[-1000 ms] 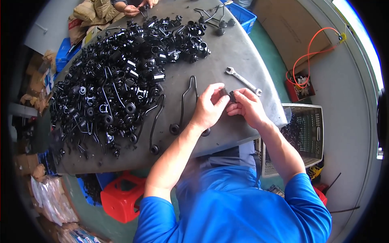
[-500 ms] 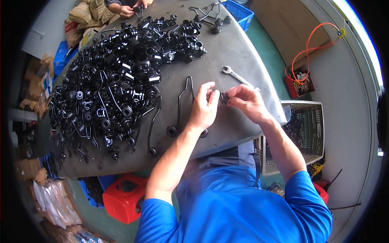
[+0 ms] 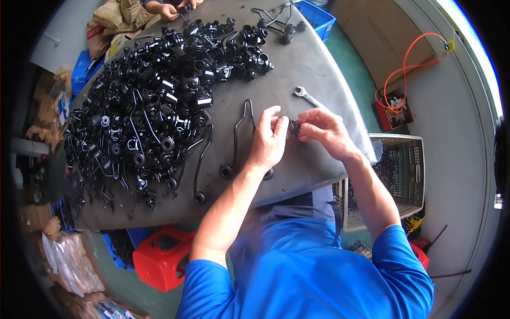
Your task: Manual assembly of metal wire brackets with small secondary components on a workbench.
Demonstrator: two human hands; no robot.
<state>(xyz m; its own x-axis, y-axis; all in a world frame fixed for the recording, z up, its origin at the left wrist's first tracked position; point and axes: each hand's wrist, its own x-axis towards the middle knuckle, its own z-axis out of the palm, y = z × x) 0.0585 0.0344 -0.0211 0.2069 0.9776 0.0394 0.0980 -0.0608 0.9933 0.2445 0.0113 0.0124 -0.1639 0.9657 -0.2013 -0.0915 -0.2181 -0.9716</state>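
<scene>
Over the table's near right part, a small black part (image 3: 294, 127) is pinched between my two hands. My left hand (image 3: 269, 141) is closed on its left side with thumb and fingers. From the right, the fingertips of my right hand (image 3: 328, 134) close on the same part. Its exact kind is mostly hidden by the fingers. A wrench (image 3: 308, 96) lies just beyond my right hand, its handle end covered by it. Beside my left hand lies a bent black wire bracket (image 3: 235, 139) with round black ends, partly behind my forearm.
A large heap of black clamps and fittings (image 3: 154, 101) covers the table's left and middle. Another person's hands (image 3: 170, 11) work at the far edge. A plastic crate (image 3: 411, 175) stands right of the table, a red stool (image 3: 159, 260) below left. A blue bin (image 3: 319, 21) sits far right.
My right fingers have shifted slightly around the small black part, which shows a little more. My left hand keeps its hold. The view has moved slightly.
</scene>
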